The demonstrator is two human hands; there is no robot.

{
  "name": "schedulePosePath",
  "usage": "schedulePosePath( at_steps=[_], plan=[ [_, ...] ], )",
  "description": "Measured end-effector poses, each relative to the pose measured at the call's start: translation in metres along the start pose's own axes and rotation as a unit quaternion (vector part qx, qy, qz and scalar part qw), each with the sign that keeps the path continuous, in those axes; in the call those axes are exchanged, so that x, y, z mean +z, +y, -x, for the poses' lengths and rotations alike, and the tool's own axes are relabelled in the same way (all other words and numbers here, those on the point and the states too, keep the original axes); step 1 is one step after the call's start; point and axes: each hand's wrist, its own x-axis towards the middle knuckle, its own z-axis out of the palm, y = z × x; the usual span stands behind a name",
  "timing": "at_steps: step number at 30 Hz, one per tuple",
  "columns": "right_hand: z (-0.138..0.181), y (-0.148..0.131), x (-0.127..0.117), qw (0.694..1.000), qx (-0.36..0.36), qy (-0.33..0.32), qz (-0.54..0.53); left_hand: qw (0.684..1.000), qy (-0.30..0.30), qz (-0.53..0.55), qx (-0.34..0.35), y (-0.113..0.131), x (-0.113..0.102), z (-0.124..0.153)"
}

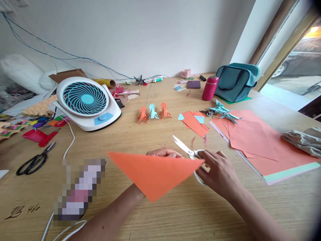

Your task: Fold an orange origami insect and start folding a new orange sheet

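An orange sheet of paper (155, 174) folded into a triangle hangs above the middle of the table, point downward. Behind its upper edge is my left hand (164, 153), closed on the paper; most of the fingers are hidden by it. My right hand (218, 170) grips the white-handled scissors (184, 146) just to the right. The scissor blades point up and left, slightly parted, beyond the paper's right corner. Three small folded paper figures (152, 112), two orange and one light blue, stand farther back.
A white fan (86, 100) and black-handled scissors (33, 162) are on the left. Orange paper sheets (258, 137) and paper scraps (197, 124) lie on the right. A pink bottle (210, 88) stands before a teal bag (237, 82). White cables (72, 140) cross the left side.
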Motion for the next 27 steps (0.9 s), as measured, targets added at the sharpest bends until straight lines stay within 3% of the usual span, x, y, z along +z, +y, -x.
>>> schedulePosePath(
  at_steps=[3,5,7,9,13,18,21,23,27],
  plan=[
    [0.000,-0.004,0.001,0.978,0.135,-0.048,-0.154,0.997,-0.026,0.064,-0.027,-0.005,0.020,0.018],
    [0.001,-0.011,0.005,0.928,0.188,-0.081,-0.311,0.987,-0.065,0.133,-0.064,-0.010,0.037,0.035],
    [0.001,-0.015,0.012,0.877,0.224,-0.084,-0.416,0.956,-0.173,0.182,-0.152,-0.011,0.051,0.049],
    [0.000,-0.015,0.021,0.859,0.254,-0.111,-0.431,0.906,-0.302,0.179,-0.236,-0.009,0.059,0.051],
    [-0.004,-0.004,0.031,0.860,0.284,-0.116,-0.408,0.895,-0.326,0.178,-0.248,-0.002,0.053,0.023],
    [-0.006,0.004,0.028,0.857,0.292,-0.132,-0.402,0.890,-0.362,0.130,-0.246,-0.011,0.026,-0.009],
    [-0.004,0.004,0.026,0.856,0.289,-0.150,-0.401,0.879,-0.414,-0.019,-0.235,-0.009,0.008,-0.016],
    [-0.003,0.004,0.025,0.858,0.285,-0.159,-0.397,0.852,-0.463,-0.116,-0.216,0.000,-0.001,-0.020],
    [-0.002,0.005,0.027,0.858,0.288,-0.154,-0.396,0.815,-0.503,-0.237,-0.163,0.019,-0.009,-0.022]
  ],
)
